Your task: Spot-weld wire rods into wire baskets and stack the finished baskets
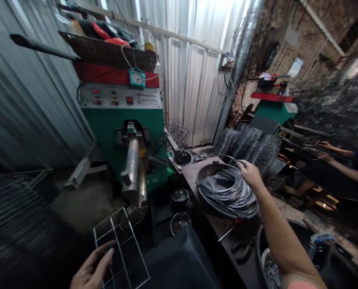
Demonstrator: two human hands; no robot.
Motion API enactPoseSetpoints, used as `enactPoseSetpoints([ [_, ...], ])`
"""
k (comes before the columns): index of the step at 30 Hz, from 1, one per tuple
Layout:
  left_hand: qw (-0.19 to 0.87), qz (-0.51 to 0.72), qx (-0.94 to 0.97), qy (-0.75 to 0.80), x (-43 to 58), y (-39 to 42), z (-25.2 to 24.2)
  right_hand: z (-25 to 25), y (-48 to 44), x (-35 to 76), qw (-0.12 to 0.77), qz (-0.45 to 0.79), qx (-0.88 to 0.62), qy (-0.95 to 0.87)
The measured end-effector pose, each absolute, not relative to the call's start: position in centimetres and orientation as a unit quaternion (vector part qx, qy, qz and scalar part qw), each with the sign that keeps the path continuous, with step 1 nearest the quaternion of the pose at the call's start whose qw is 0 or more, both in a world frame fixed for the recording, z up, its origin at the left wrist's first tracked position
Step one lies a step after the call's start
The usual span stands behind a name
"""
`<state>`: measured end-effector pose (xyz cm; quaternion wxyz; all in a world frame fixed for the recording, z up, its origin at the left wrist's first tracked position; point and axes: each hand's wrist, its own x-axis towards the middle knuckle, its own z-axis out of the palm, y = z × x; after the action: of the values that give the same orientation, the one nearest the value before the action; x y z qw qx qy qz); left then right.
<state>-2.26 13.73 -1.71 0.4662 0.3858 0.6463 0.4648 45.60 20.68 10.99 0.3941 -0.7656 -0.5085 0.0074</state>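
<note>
My left hand (96, 265) is closed on a small wire rack (121, 253), a rectangular frame of thin metal rods with crossbars, tilted at the lower left. Out to the right, my right hand (247, 172) pinches a thin curved wire (225, 156) over the rim of a round black basin (201, 196). A big coil of loose wire rings (227, 188) fills that basin. In front of me stands a green welding machine (106, 128) with a thick metal arm (132, 164) pointing toward me.
Two small bowls (180, 222) sit below the machine. Pliers (243, 251) and a thin rod (226, 233) lie beside the basin. Stacked wire rings (248, 144) stand behind it. At the right, another person's hands (326, 154) work near a second green machine (271, 110).
</note>
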Motion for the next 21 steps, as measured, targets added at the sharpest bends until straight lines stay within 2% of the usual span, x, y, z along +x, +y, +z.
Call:
enactPoseSetpoints([
  [3, 0.452, 0.502, 0.42, 0.606, -2.0, 13.8, -1.3, 14.8, 16.4, 41.9, 0.375, -0.01, -0.648, -0.663],
  [6, 0.429, 0.529, 0.457, 0.572, -1.4, 14.0, -0.9, 15.9, 14.2, 37.9, 0.376, 0.036, -0.568, -0.731],
  [12, 0.452, 0.557, 0.485, 0.5, -0.4, 12.4, 1.3, 10.3, 15.6, 29.9, 0.387, 0.202, -0.458, -0.774],
  [16, 0.462, 0.537, 0.505, 0.493, -1.0, 10.2, 1.8, 6.1, 16.1, 27.0, 0.385, 0.287, -0.438, -0.76],
  [19, 0.449, 0.525, 0.503, 0.519, -1.6, 9.1, 1.4, 4.9, 15.9, 26.1, 0.353, 0.329, -0.427, -0.765],
  [21, 0.424, 0.509, 0.523, 0.536, -1.6, 8.8, 1.1, 4.9, 15.5, 25.0, 0.3, 0.364, -0.411, -0.781],
])
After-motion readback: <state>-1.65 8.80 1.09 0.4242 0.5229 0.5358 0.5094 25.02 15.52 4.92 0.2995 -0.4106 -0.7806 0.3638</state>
